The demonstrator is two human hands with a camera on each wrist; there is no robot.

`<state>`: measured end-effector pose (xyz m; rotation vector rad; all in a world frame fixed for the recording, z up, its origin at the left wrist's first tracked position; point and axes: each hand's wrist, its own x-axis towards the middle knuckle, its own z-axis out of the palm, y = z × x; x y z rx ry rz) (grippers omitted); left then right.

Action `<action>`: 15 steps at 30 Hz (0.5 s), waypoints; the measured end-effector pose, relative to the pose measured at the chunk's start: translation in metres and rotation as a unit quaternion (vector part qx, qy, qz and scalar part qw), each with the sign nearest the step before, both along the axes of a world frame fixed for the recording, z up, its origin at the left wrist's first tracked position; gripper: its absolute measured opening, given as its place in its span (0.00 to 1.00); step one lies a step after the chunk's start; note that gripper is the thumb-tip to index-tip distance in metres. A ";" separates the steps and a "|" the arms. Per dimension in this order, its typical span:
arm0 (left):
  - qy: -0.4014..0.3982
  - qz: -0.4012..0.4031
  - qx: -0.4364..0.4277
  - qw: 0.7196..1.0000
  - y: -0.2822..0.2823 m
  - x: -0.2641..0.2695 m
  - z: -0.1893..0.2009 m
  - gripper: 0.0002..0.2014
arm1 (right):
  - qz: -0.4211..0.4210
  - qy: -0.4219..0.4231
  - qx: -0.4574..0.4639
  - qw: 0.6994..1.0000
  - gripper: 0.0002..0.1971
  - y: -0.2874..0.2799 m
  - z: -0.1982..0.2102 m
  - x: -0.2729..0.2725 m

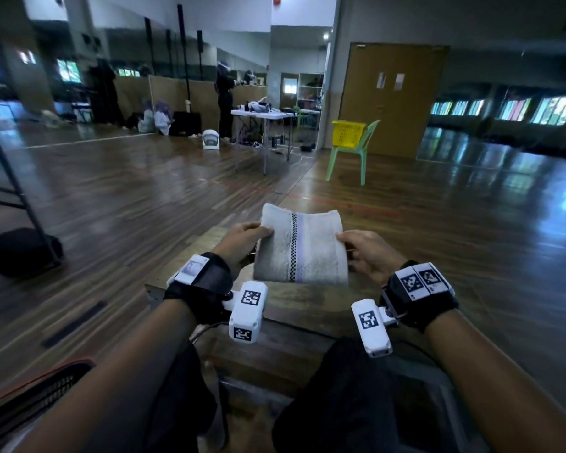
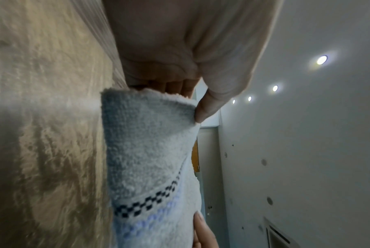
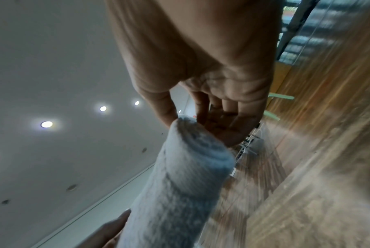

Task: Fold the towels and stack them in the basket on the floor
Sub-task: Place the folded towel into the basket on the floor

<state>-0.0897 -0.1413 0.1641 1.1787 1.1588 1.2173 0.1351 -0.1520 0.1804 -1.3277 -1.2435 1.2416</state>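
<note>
Both hands up: left hand (image 1: 242, 240) at nine o'clock and right hand (image 1: 370, 253) at three pinch the folded towel (image 1: 303, 250) level above the table (image 1: 294, 305), likely keeping folds aligned

The head view looks forward and down from above the person's lap, over a wooden table (image 1: 294, 302) toward the hall; both wrist views sit very close under the palms, looking along the fingers and up at the ceiling; all three share the folded towel (image 1: 303, 246) (image 2: 150, 159) (image 3: 179, 193).
</note>
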 end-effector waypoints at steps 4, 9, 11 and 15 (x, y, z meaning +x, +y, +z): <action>-0.002 0.056 0.010 0.998 -0.015 -0.030 0.011 0.12 | 0.060 0.001 0.011 0.998 0.05 0.007 0.011 -0.030; -0.007 0.122 0.010 0.992 -0.033 -0.083 0.018 0.09 | 0.135 -0.010 0.020 0.991 0.08 0.023 0.014 -0.086; -0.009 0.156 0.011 0.988 -0.042 -0.105 0.020 0.04 | 0.169 -0.012 0.026 0.985 0.08 0.028 0.014 -0.112; -0.014 0.228 0.016 0.973 -0.067 -0.146 0.015 0.03 | 0.245 -0.012 0.029 0.969 0.05 0.033 0.010 -0.166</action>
